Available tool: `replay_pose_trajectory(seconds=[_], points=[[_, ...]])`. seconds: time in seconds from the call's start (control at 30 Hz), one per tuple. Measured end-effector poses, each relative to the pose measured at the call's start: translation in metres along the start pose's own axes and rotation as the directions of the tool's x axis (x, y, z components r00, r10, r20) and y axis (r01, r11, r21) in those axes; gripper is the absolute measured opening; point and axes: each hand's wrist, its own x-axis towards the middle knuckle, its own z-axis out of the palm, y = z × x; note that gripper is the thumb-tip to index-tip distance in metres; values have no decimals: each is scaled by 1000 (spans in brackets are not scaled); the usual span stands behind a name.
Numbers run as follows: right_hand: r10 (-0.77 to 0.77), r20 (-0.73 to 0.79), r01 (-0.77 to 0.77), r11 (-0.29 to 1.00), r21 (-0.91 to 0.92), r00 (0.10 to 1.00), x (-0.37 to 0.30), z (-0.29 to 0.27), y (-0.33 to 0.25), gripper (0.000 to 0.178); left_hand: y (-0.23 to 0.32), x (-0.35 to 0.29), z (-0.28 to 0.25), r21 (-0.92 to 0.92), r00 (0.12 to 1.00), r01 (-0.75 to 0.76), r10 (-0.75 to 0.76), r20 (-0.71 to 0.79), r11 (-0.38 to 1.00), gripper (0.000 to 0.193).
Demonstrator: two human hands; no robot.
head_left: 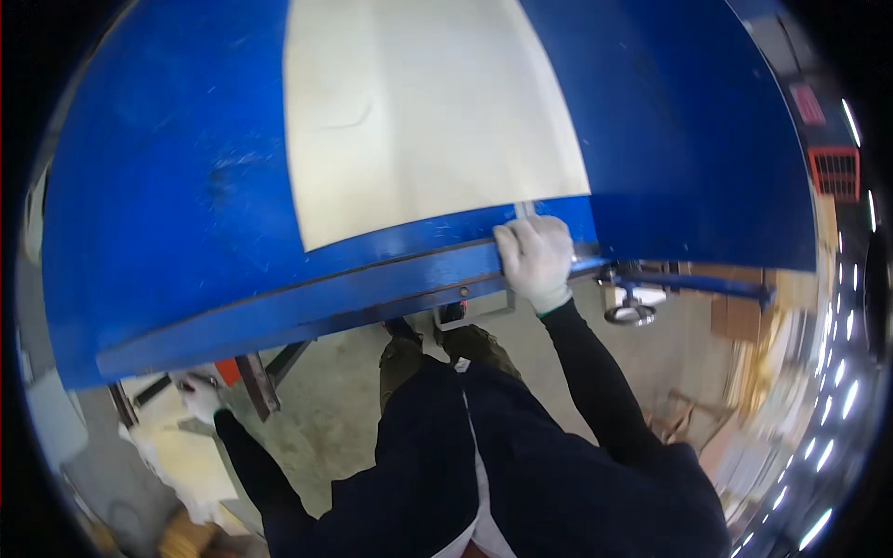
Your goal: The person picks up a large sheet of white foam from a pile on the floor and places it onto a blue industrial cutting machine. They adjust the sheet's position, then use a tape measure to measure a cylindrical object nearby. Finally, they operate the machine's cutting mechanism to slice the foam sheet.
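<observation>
A wide blue metal table [158, 186] fills the far part of the view, with a pale cream sheet [428, 112] lying flat across its middle. My right hand [538, 265], in a white glove, is closed at the front edge, just below the sheet's near right corner. A short metal strip [525, 208] sticks out past its fingers. Low at the left, under the table's front corner, my gloved left hand [201, 400] is curled beside a small grey metal part [197, 378]. Blur hides what its fingers hold. A long blue bar [307, 316] runs along the front edge.
A handwheel [631, 312] hangs below the table on the right. Steel legs [256, 386] stand near my left hand. Cardboard boxes [737, 318] and stacked sheets are at the right; pale sheet material [191, 460] lies low at the left. A red crate-like grid [835, 174] is farther right.
</observation>
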Motion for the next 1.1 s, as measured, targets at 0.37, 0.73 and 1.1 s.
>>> replay_pose_trajectory(seconds=[0.37, 0.73, 1.1], points=[[32, -168, -5, 987, 163, 985, -17, 3, 20, 14, -24, -39, -38, -196, 924, 295, -332, -191, 935, 88], [91, -167, -40, 957, 286, 982, -15, 4, 22, 21, 156, -164, -117, -289, 875, -189, 28, -483, 939, 68], [107, -342, 40, 918, 395, 934, -66, -14, 51, 26, 442, -324, -141, -608, 62, -787, 994, 87, 102, 44]])
